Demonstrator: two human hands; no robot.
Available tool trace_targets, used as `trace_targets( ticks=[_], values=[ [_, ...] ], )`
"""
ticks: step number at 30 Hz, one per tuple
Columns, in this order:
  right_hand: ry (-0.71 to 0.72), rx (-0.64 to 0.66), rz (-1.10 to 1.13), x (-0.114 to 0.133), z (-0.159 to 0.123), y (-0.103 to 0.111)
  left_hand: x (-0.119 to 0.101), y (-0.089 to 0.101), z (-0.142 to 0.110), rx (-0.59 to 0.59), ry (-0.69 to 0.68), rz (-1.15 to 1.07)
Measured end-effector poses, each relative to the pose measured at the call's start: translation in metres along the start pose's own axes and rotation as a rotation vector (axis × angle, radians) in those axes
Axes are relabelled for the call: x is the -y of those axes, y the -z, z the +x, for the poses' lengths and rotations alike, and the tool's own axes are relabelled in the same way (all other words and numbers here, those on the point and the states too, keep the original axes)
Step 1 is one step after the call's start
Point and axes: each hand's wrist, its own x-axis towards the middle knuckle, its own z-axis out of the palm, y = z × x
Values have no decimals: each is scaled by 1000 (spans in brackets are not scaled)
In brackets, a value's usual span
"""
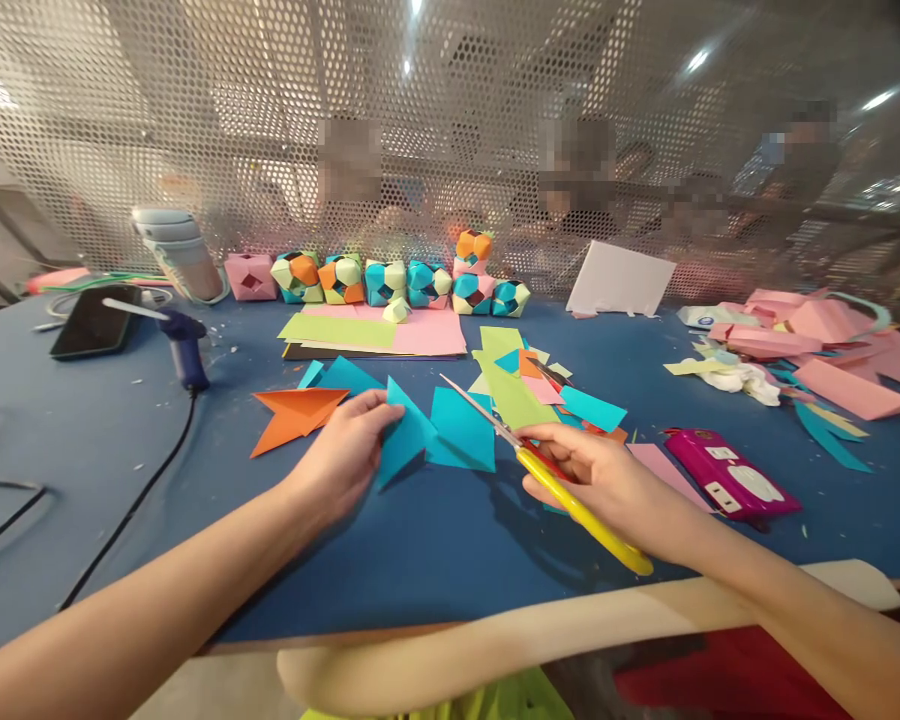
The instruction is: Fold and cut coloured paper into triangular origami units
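My left hand (349, 445) pinches a folded piece of blue paper (405, 430) above the table. Yellow-handled scissors (581, 515) are in my right hand (596, 475), their blades pointing up and left. Close to the blade tips lies a square blue sheet (461, 435), partly behind the held piece; whether the two touch I cannot tell. Left of my left hand rests a folded orange paper shape (292, 415). More blue paper (349, 375) shows just behind my fingers. Beyond the scissors is a pile of green, blue, pink and orange scraps (514, 385).
Folded paper balls (386, 283) line the back by a perforated metal screen (270, 130). At left are a glue gun (187, 355) with its cord, a phone (97, 322) and a tumbler (184, 262). A purple pouch (727, 475) and pink paper scraps (840, 345) sit at right.
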Motion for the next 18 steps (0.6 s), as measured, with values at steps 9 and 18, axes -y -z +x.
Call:
trace_targets(
  ticks=[9,18],
  values=[
    [105,-100,-328,-8,0,10,-27,43,43,-421,-538,619],
    [195,-213,-779,-9,-7,11,3,20,22,112,-922,1340]
  ],
)
